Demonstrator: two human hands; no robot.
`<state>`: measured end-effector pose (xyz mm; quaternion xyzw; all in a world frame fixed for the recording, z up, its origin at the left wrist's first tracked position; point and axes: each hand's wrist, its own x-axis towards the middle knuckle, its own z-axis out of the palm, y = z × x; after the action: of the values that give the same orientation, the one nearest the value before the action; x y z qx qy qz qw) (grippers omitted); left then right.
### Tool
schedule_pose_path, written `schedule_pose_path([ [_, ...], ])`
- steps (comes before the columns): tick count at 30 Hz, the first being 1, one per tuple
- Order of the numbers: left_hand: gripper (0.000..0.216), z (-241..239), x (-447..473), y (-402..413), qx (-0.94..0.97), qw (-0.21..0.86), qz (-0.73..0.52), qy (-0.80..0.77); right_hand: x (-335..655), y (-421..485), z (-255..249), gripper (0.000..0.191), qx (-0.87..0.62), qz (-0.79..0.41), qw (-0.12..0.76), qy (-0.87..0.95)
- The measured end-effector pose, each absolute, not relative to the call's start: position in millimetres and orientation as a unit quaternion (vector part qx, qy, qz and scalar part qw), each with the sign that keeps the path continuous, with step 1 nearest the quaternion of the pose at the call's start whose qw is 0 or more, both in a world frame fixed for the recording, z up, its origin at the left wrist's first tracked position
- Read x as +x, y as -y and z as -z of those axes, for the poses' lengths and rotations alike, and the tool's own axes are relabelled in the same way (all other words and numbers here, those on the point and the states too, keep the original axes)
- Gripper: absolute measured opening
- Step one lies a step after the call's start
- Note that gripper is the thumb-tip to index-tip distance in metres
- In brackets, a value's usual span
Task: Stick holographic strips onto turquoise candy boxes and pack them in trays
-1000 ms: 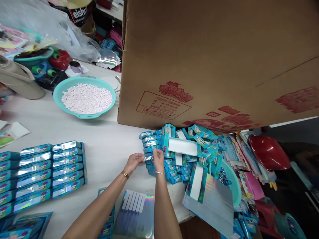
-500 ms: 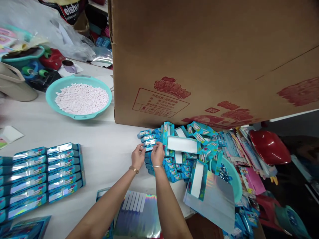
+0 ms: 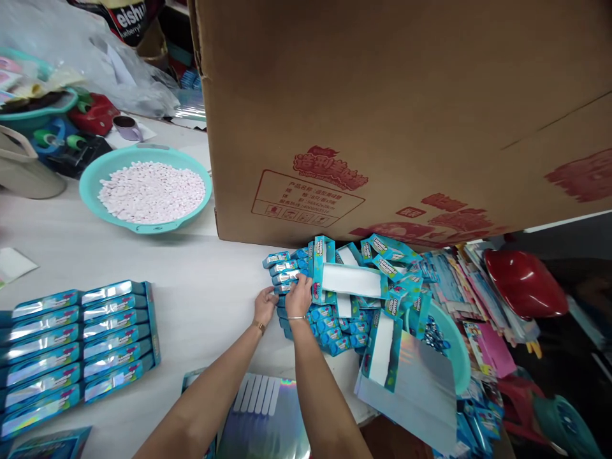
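Note:
Small blue boxes with shiny tops lie stacked in a row, with the far one near the big carton. My left hand is closed at the left end of a small blue box. At the other end of that box is my right hand, its fingers bent down over it and partly hiding it. Just right of my right hand lie open blue display boxes, one with a white inside. More small boxes are heaped below them.
A large brown carton stands behind the boxes. To the left are a turquoise basin of white pellets and rows of blue boxes. Silvery card lies between my forearms. A second turquoise basin is at right.
The view has shifted slightly. Both hands stay at the row of small boxes, my right hand's fingers now lower and further over the box.

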<state>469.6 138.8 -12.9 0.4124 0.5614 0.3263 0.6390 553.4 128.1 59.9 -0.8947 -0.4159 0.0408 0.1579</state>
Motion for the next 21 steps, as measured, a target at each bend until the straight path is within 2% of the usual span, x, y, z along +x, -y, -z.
schedule_pose_path([
  [7, 0.040, -10.3, 464.3, -133.1, 0.501, 0.529, -0.315, -0.609, 555.6, -134.8, -70.9, 0.039, -0.889, -0.052, 0.134, 0.434],
  [11, 0.041, -30.8, 443.4, -123.8, 0.599, 0.480, -0.238, -0.595, 548.3, -113.6, -88.5, 0.036, -0.878, -0.074, 0.145, 0.451],
  [15, 0.036, -36.9, 404.8, -80.3, 0.701, 0.457, -0.094, -0.540, 534.1, -27.3, -89.8, 0.026, -0.833, -0.140, 0.201, 0.496],
  [18, 0.050, -43.4, 389.3, -25.0, 0.773, 0.440, 0.004, -0.457, 523.6, 63.8, -80.1, 0.022, -0.833, -0.180, 0.203, 0.483],
  [21, 0.057, -47.2, 391.3, 21.6, 0.815, 0.415, 0.058, -0.401, 516.1, 142.0, -67.7, 0.024, -0.851, -0.169, 0.200, 0.455],
])
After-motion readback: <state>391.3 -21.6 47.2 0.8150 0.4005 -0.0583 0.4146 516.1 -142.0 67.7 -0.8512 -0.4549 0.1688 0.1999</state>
